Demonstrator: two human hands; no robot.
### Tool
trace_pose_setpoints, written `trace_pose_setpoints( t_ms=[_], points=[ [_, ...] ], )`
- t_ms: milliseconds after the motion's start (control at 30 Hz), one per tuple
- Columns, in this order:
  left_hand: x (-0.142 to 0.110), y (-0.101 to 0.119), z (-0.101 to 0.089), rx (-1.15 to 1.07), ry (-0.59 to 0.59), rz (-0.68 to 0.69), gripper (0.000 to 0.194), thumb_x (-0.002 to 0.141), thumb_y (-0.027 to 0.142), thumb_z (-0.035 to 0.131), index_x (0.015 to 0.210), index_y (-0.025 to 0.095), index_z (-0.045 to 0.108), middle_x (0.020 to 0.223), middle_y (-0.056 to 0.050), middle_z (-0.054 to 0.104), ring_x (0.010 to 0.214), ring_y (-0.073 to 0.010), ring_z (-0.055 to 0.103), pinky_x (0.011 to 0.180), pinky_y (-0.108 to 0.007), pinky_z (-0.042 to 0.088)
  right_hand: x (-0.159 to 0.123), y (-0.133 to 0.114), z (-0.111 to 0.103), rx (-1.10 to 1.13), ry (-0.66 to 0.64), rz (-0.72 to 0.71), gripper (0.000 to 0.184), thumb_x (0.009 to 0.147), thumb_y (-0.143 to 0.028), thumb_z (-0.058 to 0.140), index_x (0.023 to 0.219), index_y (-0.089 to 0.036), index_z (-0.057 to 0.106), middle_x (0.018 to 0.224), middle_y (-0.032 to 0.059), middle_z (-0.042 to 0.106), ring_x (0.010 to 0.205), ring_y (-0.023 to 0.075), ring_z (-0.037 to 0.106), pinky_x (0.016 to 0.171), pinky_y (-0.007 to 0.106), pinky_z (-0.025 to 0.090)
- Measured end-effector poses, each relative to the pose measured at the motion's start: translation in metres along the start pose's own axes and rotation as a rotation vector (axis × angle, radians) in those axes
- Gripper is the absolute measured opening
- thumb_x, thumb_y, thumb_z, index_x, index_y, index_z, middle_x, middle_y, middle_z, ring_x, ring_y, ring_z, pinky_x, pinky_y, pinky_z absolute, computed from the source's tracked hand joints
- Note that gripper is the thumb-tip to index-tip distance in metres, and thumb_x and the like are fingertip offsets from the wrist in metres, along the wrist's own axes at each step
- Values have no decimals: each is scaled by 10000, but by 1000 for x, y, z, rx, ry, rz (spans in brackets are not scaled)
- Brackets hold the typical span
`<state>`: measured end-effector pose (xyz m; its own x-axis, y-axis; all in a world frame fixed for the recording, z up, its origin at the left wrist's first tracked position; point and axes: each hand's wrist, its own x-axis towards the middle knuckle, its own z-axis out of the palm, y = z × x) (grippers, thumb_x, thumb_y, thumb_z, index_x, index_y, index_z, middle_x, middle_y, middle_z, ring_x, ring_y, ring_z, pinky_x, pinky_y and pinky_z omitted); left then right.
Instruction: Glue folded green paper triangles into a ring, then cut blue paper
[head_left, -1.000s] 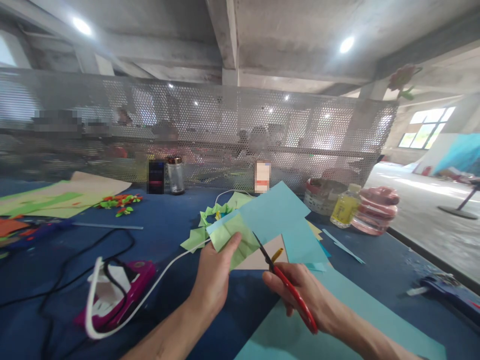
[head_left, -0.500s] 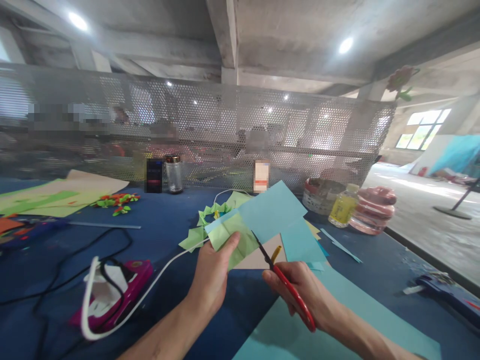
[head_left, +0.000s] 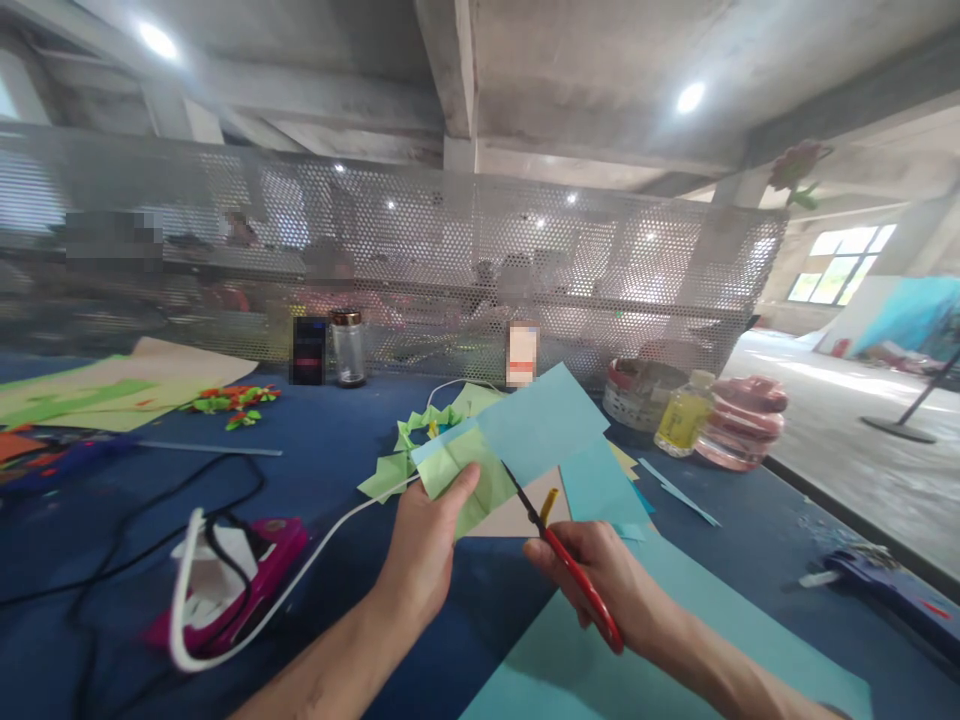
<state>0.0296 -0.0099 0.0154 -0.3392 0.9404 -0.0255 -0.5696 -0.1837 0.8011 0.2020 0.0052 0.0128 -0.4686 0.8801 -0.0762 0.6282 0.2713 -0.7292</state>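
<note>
Between thumb and fingers, my left hand (head_left: 429,535) pinches a creased light green paper piece (head_left: 465,475) laid against a light blue paper sheet (head_left: 544,425). My right hand (head_left: 592,575) is wrapped round the red handles of a pair of scissors (head_left: 581,585). The dark blades reach the blue sheet along the right edge of the green piece. A yellowish stick-like thing (head_left: 550,503) shows beside the blades; what it belongs to I cannot make out. Below the right hand lies a larger blue-green sheet (head_left: 555,665). Several folded green paper pieces (head_left: 386,477) lie behind the left hand.
A magenta power strip (head_left: 281,545) with a white plug and cables sits at left. Behind stand a glass bottle (head_left: 348,350), a phone (head_left: 522,353), a yellow-liquid bottle (head_left: 684,415) and a pink container (head_left: 742,425). A dark blue tool (head_left: 892,590) lies right; a perforated screen (head_left: 420,260) closes the back.
Both hands, the papers and the scissors stay almost in place. The scissors' handles have shifted very slightly up and left, and the view has turned a little.
</note>
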Motion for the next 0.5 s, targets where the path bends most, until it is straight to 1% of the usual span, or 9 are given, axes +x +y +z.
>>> trace_pose_setpoints(
  t_ms=[133,233,367,500],
  points=[
    [1,0,-1,4,0,-11,479,626,297,821,1045,125,666,993,-120,733,913,-280,689,808,-369,532,-2,-3,-2,-80,-9,-27,557,858,-689,394,597,-197,369,441,-46,418,405,73,409,387,208,222],
    [1,-1,-2,18,-1,-13,465,625,299,821,1029,125,671,982,-119,735,901,-277,691,808,-367,530,-4,-6,-4,-120,8,-50,565,865,-690,377,591,-196,356,451,-48,393,419,70,379,396,216,204],
    [2,-4,-1,32,5,-3,476,618,309,825,1026,117,671,975,-121,736,881,-279,694,802,-373,530,-7,-10,-6,-107,-8,-92,569,862,-699,373,594,-198,350,475,-46,393,438,71,368,410,221,214],
    [2,-5,-2,38,-6,-1,491,616,326,827,1034,118,673,993,-123,734,888,-279,693,807,-372,527,-7,-10,-6,-95,-12,-71,571,858,-702,380,586,-201,352,451,-41,414,423,77,387,409,226,218]
  ],
)
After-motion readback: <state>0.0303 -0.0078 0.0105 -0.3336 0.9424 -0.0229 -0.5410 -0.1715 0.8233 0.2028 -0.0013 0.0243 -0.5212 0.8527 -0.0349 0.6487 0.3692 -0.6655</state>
